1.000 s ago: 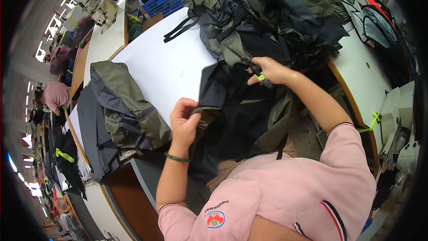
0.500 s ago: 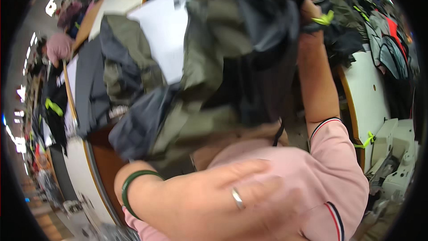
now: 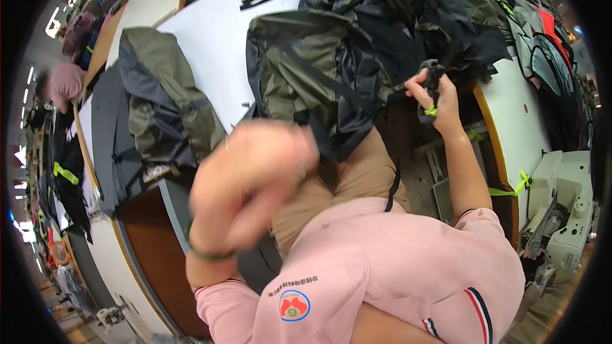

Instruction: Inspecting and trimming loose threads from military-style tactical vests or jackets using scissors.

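An olive-green and black bag [image 3: 293, 57] lies over the near edge of the white table, its lower end by my lap. My left hand [image 3: 255, 172] is raised in front of it, smeared by motion, so its fingers cannot be read. To the right of the bag, my right hand [image 3: 443, 99] is closed round a small black tool [image 3: 435, 75] with a bright yellow-green tie. Fingers hide much of this tool, and its exact kind cannot be made out. The right hand is apart from the bag.
A second olive and grey bag [image 3: 162, 95] lies on the left. More dark bags [image 3: 408, 0] are piled at the back. The white tabletop [image 3: 220, 44] shows between them. A pale sewing machine [image 3: 567, 210] stands at the right. Another person [image 3: 65, 83] is at the far left.
The bag has come down from my raised right hand onto the table edge. My right hand has let go of it and moved lower, keeping the black tool. My left hand has moved up and left.
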The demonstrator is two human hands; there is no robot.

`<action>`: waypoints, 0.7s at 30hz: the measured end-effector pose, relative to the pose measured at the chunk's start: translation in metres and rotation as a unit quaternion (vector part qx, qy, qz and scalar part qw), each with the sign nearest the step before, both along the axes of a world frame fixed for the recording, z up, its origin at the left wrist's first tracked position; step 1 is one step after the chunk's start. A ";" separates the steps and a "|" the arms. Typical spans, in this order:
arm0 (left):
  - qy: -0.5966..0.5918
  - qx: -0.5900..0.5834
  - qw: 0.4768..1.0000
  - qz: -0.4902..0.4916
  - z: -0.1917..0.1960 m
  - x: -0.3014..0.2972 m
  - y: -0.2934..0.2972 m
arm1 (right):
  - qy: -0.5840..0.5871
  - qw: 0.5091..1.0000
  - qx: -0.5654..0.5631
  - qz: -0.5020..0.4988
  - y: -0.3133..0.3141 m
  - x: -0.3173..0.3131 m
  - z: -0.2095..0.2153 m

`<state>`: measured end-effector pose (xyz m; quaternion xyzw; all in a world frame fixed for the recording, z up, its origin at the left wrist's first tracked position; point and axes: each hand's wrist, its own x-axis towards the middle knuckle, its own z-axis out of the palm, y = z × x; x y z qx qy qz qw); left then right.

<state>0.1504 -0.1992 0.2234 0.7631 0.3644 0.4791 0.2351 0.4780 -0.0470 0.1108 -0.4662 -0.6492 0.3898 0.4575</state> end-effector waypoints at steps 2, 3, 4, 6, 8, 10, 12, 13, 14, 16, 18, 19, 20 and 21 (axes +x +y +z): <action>0.085 0.021 0.972 0.219 -0.039 -0.011 0.055 | -0.089 0.993 0.075 -0.006 0.011 -0.021 0.016; 0.086 -0.036 0.951 0.295 -0.062 -0.027 0.075 | -0.112 0.991 0.077 -0.011 0.017 -0.036 0.022; 0.102 -0.105 0.917 0.371 -0.085 -0.047 0.088 | -0.136 0.987 0.089 -0.007 0.028 -0.050 0.022; 0.147 -0.246 0.876 0.388 -0.124 -0.063 0.106 | -0.182 0.978 0.105 -0.002 0.060 -0.069 0.012; 0.195 -0.261 0.867 0.377 -0.145 -0.055 0.105 | -0.185 0.971 0.150 0.027 0.092 -0.093 0.006; 0.181 -0.244 0.882 0.361 -0.178 -0.056 0.101 | -0.198 0.948 0.229 0.100 0.118 -0.128 0.012; 0.168 -0.197 0.893 0.368 -0.197 -0.048 0.099 | -0.208 0.921 0.276 0.179 0.145 -0.160 0.022; 0.122 -0.142 0.913 0.362 -0.205 -0.049 0.098 | -0.223 0.908 0.282 0.216 0.155 -0.182 0.025; 0.069 -0.156 0.924 0.342 -0.205 -0.045 0.098 | -0.214 0.896 0.278 0.272 0.166 -0.199 0.027; -0.007 -0.173 0.938 0.301 -0.200 -0.040 0.094 | -0.236 0.867 0.248 0.363 0.183 -0.231 0.024; -0.052 -0.154 0.954 0.252 -0.183 -0.039 0.084 | -0.252 0.835 0.225 0.435 0.186 -0.258 0.026; -0.049 -0.151 0.954 0.256 -0.170 -0.041 0.078 | -0.250 0.818 0.223 0.467 0.187 -0.269 0.023; -0.035 -0.160 0.959 0.232 -0.157 -0.044 0.070 | -0.260 0.811 0.207 0.481 0.184 -0.276 0.023; -0.022 -0.168 0.964 0.207 -0.142 -0.047 0.064 | -0.259 0.810 0.208 0.483 0.183 -0.279 0.024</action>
